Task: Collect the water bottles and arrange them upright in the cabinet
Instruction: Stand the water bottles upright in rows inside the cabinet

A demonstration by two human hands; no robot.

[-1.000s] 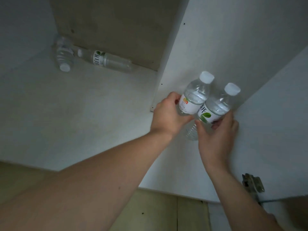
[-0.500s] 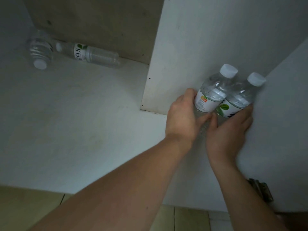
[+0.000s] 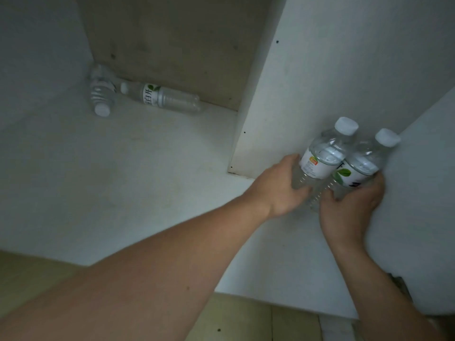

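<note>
- The white cabinet (image 3: 123, 180) fills most of the view: a pale floor panel, a brownish back panel and a white upright divider (image 3: 307, 94) that separates 2 compartments.
- The left hand (image 3: 278, 190) reaches in from the lower left, its fingers curled round the lower body of the orange-label bottle (image 3: 320, 161).
- The right hand (image 3: 352, 212) comes in from the lower right, its fingers wrapped round the base of the green-leaf bottle (image 3: 357, 166).
- These 2 bottles stand side by side, touching, in the compartment right of the divider, close against its face; both carry white caps and lean slightly to the upper right.
- A labelled bottle (image 3: 162, 99) lies on its side along the back panel of the left compartment, its cap pointing left.
- An unlabelled bottle (image 3: 101, 94) lies in the far left corner, its cap pointing toward the camera; its body is just beside the cap of the labelled one.
- A metal hinge (image 3: 400, 283) shows at the lower right edge.
</note>
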